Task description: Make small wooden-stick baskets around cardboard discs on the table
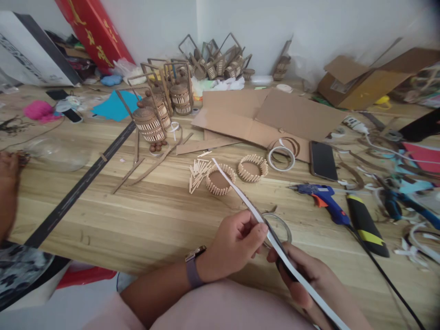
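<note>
A long white strip with a darker edge (pixel 237 190) runs slantwise from the middle of the table down past my lap. My left hand (pixel 237 245) pinches it between thumb and fingertips near its middle. Lower down, my right hand (pixel 309 277) has its fingers closed round the same strip, and a small black object (pixel 288 269), partly hidden, shows by its fingers. Beneath the strip lies a grey ring (pixel 283 227) on the table. Past the strip's far tip are two rings of short wooden sticks, a left one (pixel 222 189) and a right one (pixel 253 176), beside loose sticks (pixel 198 170).
To the right lie a blue glue gun (pixel 319 195), a black-and-yellow tool (pixel 367 227) and a phone (pixel 323 160). Cardboard sheets (pixel 233 110) and small lidded baskets (pixel 149 124) stand farther back. Another person's hand (pixel 8 183) rests at the left edge.
</note>
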{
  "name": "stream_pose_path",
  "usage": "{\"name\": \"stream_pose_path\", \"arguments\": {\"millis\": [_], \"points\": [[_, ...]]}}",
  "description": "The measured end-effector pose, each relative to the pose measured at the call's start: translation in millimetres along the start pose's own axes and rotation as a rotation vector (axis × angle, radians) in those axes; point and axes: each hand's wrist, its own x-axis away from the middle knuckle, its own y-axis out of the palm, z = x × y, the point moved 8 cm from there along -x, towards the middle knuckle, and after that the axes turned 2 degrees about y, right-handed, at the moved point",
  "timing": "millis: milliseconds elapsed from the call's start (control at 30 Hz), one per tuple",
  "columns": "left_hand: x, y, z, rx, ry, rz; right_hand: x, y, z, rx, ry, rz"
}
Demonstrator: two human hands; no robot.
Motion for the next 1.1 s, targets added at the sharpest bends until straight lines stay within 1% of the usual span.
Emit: {"name": "stream_pose_path", "arguments": {"millis": [167, 333, 433, 567, 667, 733, 900, 1100], "points": [[1, 5.1, 3, -0.012, 0.027, -0.056, -2, -1, -11, 0.028, -0.074, 0.022], [1, 3.6, 0, -0.037, 0.012, -0.052, -4, -3, -6, 0.065, -0.064, 0.02], [1, 4.3, 0, -0.054, 0.015, -0.069, -3, -4, -2, 0.087, -0.062, 0.033], [0, 7.1, 1, 0.017, 0.009, -0.116, 1, -5, 0, 0.024, -0.033, 0.037], [-1, 1.9, 2, 0.022, -0.004, -0.064, 3, -5, 4, -0.017, 0.031, 0.021], [-2, -1.6, 2, 0.006, -0.002, -0.026, 3, -4, 5, -0.021, 0.045, -0.002], [-1, 0.7, 1, -0.003, 0.003, -0.038, 1, -3, -3, 0.024, -0.015, -0.01], [0, 0.2, 4, -0.056, 0.005, -0.024, -1, 3, -3, -0.016, 0.005, -0.058]]}}
